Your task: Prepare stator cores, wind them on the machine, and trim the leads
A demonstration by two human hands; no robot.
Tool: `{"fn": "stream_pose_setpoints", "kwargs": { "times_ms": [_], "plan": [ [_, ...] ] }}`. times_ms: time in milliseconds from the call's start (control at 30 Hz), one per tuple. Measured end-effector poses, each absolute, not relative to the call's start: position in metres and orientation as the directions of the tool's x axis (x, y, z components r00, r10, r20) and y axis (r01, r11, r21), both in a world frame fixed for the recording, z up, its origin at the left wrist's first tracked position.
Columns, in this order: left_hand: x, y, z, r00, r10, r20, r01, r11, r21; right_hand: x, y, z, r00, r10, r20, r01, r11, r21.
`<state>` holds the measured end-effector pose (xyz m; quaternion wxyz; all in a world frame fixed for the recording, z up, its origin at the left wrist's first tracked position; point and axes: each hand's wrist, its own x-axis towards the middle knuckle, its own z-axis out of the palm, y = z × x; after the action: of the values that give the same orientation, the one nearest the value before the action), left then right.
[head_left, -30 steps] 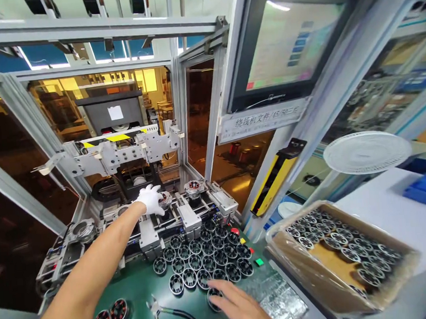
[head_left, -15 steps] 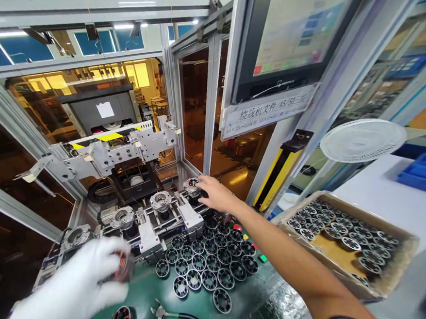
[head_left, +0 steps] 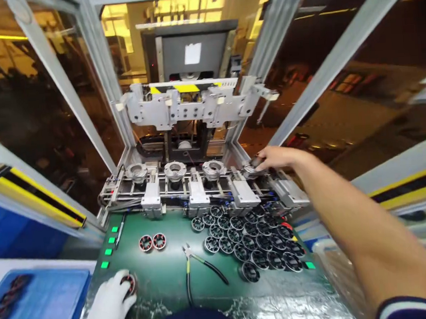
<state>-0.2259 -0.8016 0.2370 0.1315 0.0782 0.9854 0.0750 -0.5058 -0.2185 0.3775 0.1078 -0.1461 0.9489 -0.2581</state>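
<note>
My left hand (head_left: 108,303), in a white glove, grips a copper-wound motor stator (head_left: 130,284) low over the front left of the green bench. My bare right hand (head_left: 276,157) reaches to the rightmost fixture of the winding machine, its fingers closed round a dark stator (head_left: 257,161); the fingers partly hide it. Two wound stators (head_left: 146,243) lie side by side on the bench beyond my left hand. Several black stator cores without copper (head_left: 241,251) are grouped at the right of the bench. Diagonal cutters (head_left: 188,265) with green and black handles lie in between, jaws apart.
Three round metal fixtures (head_left: 175,170) stand left of my right hand, below a grey machine head (head_left: 190,105). Yellow-black posts (head_left: 44,195) flank the enclosure. A blue tray (head_left: 61,291) with dark coils sits at the left, a plastic-lined box (head_left: 337,272) at the right.
The view has swung left. My left hand has lowered the wound stator toward the bench front. My right hand remains at the rightmost fixture, where the stator now looks tilted in its fingers.
</note>
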Motion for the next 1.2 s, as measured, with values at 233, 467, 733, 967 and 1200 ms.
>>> {"fn": "stream_pose_setpoints", "kwargs": {
  "times_ms": [233,467,733,967,1200],
  "plan": [
    [-0.233,-0.773,0.231,-0.981,0.148,-0.124,0.106,0.950,0.294,-0.389,-0.350,0.383,-0.727,-0.686,0.044,-0.639,0.651,-0.408],
    [-0.261,-0.775,0.258,-0.907,0.315,0.279,0.387,0.884,0.261,-0.268,-0.542,0.251,-0.507,-0.854,0.115,-0.853,0.478,-0.210],
    [-0.317,-0.720,0.245,-0.866,0.483,0.131,0.497,0.861,0.108,-0.270,-0.474,0.254,-0.809,-0.511,0.291,-0.574,0.794,-0.200],
    [-0.295,-0.721,0.248,-0.869,0.485,0.101,0.495,0.857,0.141,-0.278,-0.407,0.231,-0.878,-0.416,0.236,-0.456,0.877,-0.152],
    [-0.262,-0.745,0.242,-0.865,0.423,0.270,0.470,0.871,0.143,-0.273,-0.404,0.220,-0.842,-0.476,0.254,-0.518,0.845,-0.135]
  ]
}}
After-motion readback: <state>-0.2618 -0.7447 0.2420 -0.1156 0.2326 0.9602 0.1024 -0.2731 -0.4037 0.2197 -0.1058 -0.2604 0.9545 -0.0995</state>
